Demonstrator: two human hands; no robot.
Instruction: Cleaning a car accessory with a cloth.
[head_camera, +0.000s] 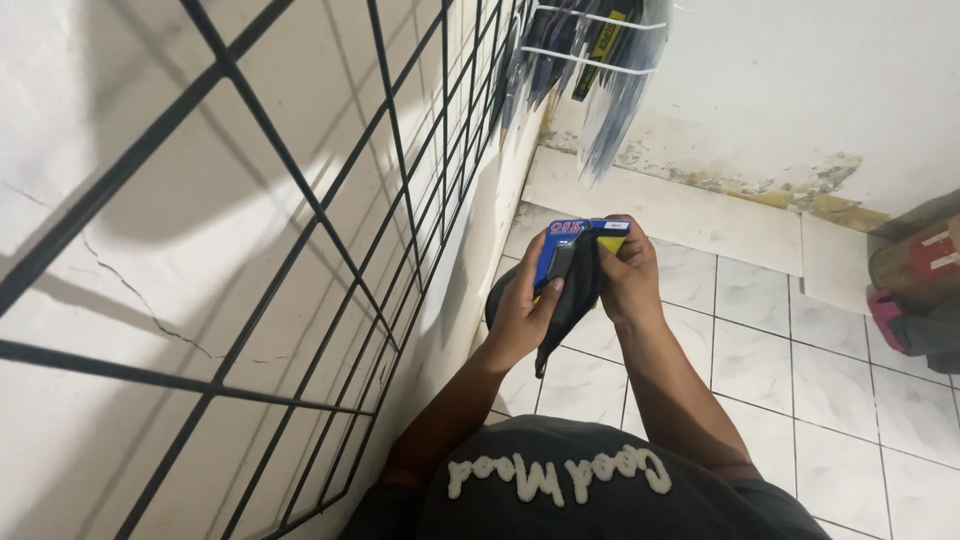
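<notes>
Holding a small flat packet with a blue and yellow card backing (580, 238) up in front of my chest, I have both hands closed on it above the white tiled floor (760, 350). My left hand (522, 312) grips its left edge, thumb lying across the front, and my right hand (628, 278) pinches the top right corner, fingers curled over. A dark black fabric piece (572, 300) sits against the packet's front and hangs down between my palms. Beside me on the left, a black wire grid panel (300, 200) leans along the cracked white wall (120, 180). More glossy packets (590, 70) hang from a white wire rack (590, 58) high on that grid, well apart from my hands.
</notes>
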